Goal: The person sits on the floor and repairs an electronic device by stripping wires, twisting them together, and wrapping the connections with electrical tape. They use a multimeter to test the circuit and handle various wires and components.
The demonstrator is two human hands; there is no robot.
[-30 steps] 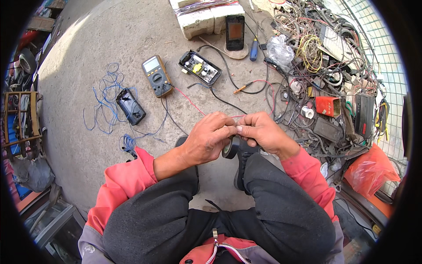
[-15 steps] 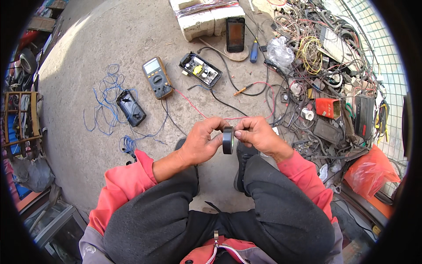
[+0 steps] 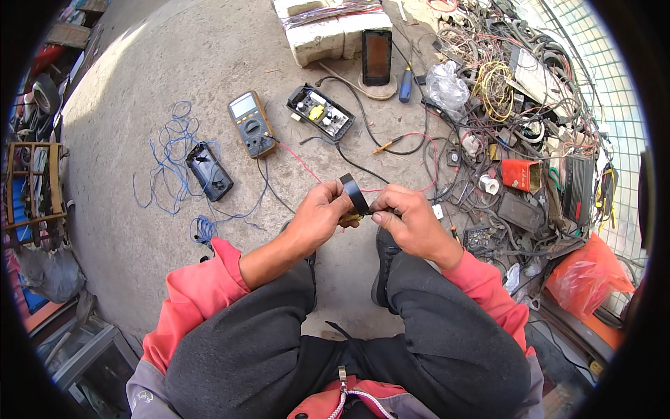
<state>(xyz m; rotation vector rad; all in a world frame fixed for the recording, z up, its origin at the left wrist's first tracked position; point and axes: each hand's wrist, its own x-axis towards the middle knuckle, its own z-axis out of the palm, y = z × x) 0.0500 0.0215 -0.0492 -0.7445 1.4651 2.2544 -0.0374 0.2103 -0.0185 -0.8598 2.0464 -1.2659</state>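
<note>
My left hand (image 3: pixel 317 215) grips a roll of black tape (image 3: pixel 354 194) between thumb and fingers, tilted, above the ground between my shoes. Something yellowish (image 3: pixel 354 218) shows under that hand's fingertips; its kind is unclear. My right hand (image 3: pixel 412 218) is closed in a pinch at the lower edge of the roll, and what its fingertips hold is too small to tell. Beyond my hands lie a multimeter (image 3: pixel 250 124) with a red and a dark lead, an opened black case with a circuit board (image 3: pixel 320 113), and a black case shell (image 3: pixel 209 172).
Blue wire (image 3: pixel 171 164) lies tangled at left. A phone (image 3: pixel 377 57) stands against a white foam block (image 3: pixel 322 40), beside a blue-handled screwdriver (image 3: pixel 405 85). Heaped cables and parts (image 3: pixel 516 98) line the right side, with a red plastic bag (image 3: pixel 592 272) nearer me.
The tape roll has moved slightly left and up, and is now tilted. My right hand has slid to its lower edge. Something yellowish has come into view under my left fingers.
</note>
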